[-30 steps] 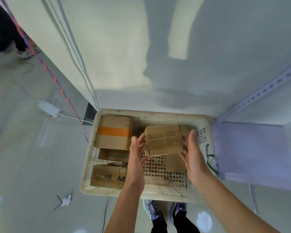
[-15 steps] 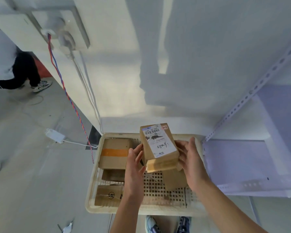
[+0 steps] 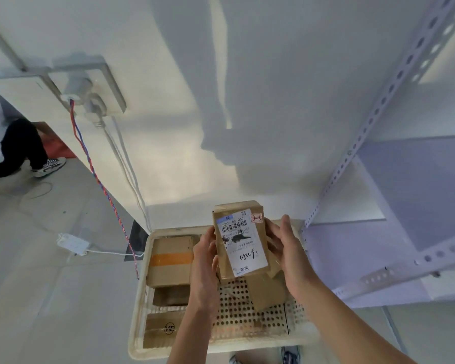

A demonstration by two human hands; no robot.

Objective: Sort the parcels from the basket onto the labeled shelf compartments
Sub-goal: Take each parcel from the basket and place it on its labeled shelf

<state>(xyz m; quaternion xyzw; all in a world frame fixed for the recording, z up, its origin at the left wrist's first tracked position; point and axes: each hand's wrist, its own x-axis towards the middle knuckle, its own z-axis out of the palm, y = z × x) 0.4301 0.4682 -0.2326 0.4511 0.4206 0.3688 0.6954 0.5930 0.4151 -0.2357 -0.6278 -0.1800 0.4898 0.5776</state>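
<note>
Head view, looking down. I held a brown cardboard parcel (image 3: 241, 240) in both hands, raised above the perforated plastic basket (image 3: 260, 342) on the floor, with its long side roughly upright and its white shipping label (image 3: 243, 245) turned towards me. The label carried a barcode, printed text and a handwritten scrawl; a small red-edged tag reading "2-3" (image 3: 256, 218) sat at its upper right corner. My left hand (image 3: 204, 261) gripped the parcel's left edge, and my right hand (image 3: 290, 254) gripped its right edge with the thumb raised beside it, so the fingers of both hands were clamped on the parcel. In the basket below lay a box with an orange tape band (image 3: 170, 258), a smaller dark box (image 3: 170, 295), a box printed with a round logo (image 3: 160, 329) and a plain box (image 3: 267, 292) under the held parcel. A white shelf with a perforated upright (image 3: 378, 106) stood to the right. A red-and-blue twisted cable (image 3: 103, 185) ran from a wall socket (image 3: 95, 88) down to the floor near the basket; a white adapter (image 3: 72, 244) lay on the floor to the left.
</note>
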